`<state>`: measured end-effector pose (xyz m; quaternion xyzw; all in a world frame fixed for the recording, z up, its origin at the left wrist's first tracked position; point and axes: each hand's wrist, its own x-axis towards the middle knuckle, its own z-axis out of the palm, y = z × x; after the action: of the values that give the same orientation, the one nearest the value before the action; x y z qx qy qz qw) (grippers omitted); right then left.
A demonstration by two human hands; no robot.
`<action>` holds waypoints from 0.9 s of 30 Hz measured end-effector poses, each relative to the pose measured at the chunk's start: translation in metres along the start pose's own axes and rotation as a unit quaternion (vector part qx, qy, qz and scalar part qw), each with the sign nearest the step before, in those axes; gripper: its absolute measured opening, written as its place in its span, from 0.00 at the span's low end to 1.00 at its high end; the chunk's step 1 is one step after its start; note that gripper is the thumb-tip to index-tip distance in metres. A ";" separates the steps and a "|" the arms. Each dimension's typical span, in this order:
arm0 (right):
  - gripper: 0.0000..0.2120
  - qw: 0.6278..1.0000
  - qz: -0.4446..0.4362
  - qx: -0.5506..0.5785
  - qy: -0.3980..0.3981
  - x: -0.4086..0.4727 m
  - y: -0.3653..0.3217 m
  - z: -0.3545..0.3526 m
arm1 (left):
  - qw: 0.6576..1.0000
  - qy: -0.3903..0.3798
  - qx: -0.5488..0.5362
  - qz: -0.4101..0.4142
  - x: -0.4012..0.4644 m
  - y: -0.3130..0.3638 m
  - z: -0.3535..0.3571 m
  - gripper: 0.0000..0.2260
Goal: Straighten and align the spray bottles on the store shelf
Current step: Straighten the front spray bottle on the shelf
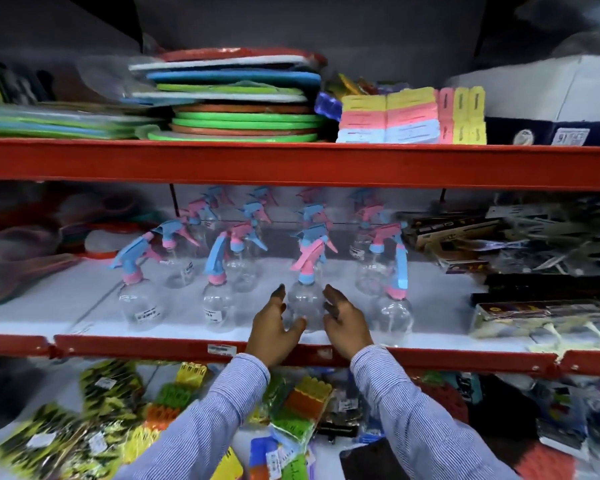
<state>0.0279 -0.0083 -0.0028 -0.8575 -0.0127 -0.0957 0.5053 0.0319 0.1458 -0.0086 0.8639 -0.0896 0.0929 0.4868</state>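
Hands bracket a clear spray bottle (pixel 303 304) at the front of the white shelf (pixel 84 292): left hand (pixel 274 329) and right hand (pixel 349 325) sit equally near, fingers spread, apparently not yet gripping. Bottle stands upright between the palms, its pink trigger pointing left.

The middle shelf (pixel 84 299) carries four spray bottles along its front edge: one (pixel 137 292), a second (pixel 219 299), a third (pixel 305 289) and a fourth (pixel 394 299). Behind them stand more, perhaps ten or so, too blurred to count exactly. Two hands show, the left hand (pixel 274 327) and the right hand (pixel 347 323). Three red shelf rails cross the view.
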 end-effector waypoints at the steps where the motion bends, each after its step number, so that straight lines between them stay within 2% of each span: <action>1: 0.26 1.000 -0.009 -0.011 -0.002 0.000 -0.002 -0.001 | 1.000 -0.005 -0.008 -0.002 0.002 0.001 0.000 0.33; 4: 0.25 0.999 -0.022 -0.030 -0.010 0.000 -0.005 -0.003 | 1.000 -0.010 -0.019 0.001 0.005 0.002 -0.002 0.27; 7: 0.24 0.999 -0.025 -0.037 -0.011 -0.004 -0.003 -0.005 | 1.000 -0.005 -0.015 0.011 0.001 0.004 -0.003 0.25; 23: 0.26 0.998 -0.025 -0.050 -0.032 -0.029 -0.003 -0.005 | 0.998 0.009 0.033 0.056 -0.027 0.005 -0.006 0.25; 27: 0.31 0.989 -0.086 -0.120 -0.010 -0.046 0.000 -0.002 | 0.991 0.036 0.098 0.082 -0.038 0.000 -0.011 0.30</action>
<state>-0.0176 -0.0064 -0.0103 -0.9084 -0.0805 -0.1310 0.3888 -0.0056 0.1575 -0.0126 0.8934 -0.1329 0.1723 0.3930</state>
